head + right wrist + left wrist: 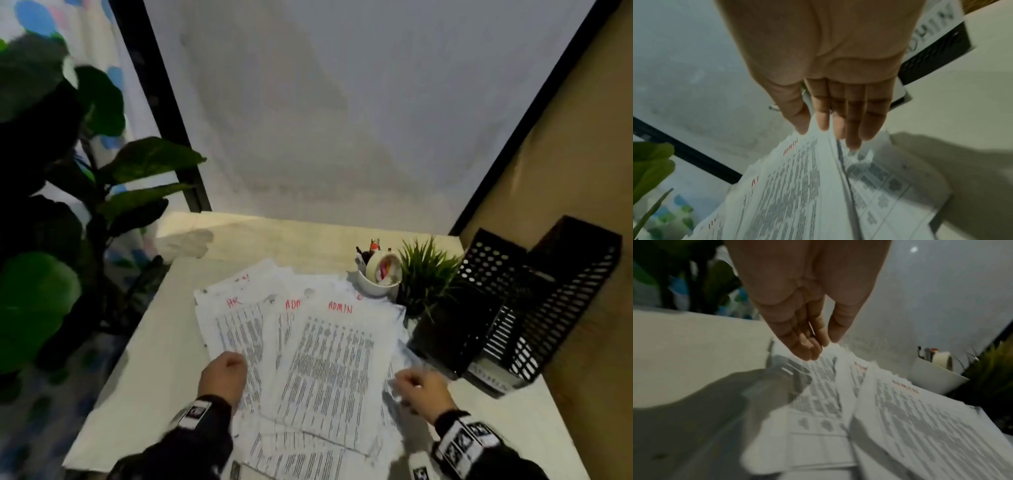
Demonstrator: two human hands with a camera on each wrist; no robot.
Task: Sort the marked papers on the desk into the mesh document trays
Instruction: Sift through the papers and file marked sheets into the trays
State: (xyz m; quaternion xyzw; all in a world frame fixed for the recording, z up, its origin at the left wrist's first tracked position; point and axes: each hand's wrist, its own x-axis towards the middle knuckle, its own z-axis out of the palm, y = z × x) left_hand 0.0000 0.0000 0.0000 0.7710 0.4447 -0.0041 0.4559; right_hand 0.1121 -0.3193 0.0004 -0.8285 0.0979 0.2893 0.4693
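Note:
Several printed papers lie fanned on the pale desk [154, 359], marked in red: an HR sheet [236, 318] at the left, ADMIN sheets [335, 349] in the middle. My left hand [226, 366] pinches the near edge of the HR sheet [818, 386] between thumb and fingertips [809, 352]. At the stack's right edge, my right hand [411, 383] pinches an ADMIN sheet [793, 186] and lifts it off the sheets below. Black mesh trays [555, 308] stand at the right, one with an ADMIN label [935, 27].
A white cup [373, 284] with pens and a tape roll stands behind the papers, beside a small grass plant [428, 274] in a black pot. A large leafy plant [51, 205] fills the left. A white wall closes the desk's back.

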